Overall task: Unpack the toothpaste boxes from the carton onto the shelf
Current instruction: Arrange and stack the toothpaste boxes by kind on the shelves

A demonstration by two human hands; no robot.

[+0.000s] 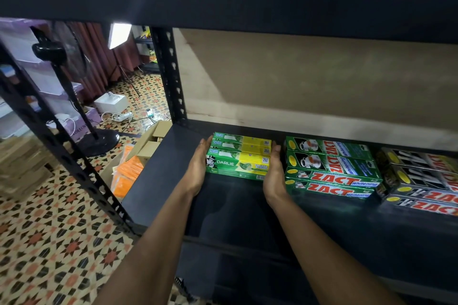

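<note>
Head view: your left grip [198, 168] and right grip [275, 173], fingers straight, press flat against the ends of the glossy green-yellow rectangular toothpaste boxes [239, 163], mid-frame on the matte dark shelf [223, 210].

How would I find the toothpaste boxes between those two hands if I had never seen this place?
Look at the black shelf, where boxes line the back. The leftmost stack, flanked by the left hand and the right hand, is the Darlie boxes. Only they are green and yellow; the Zact boxes beside them carry big red lettering.
</note>
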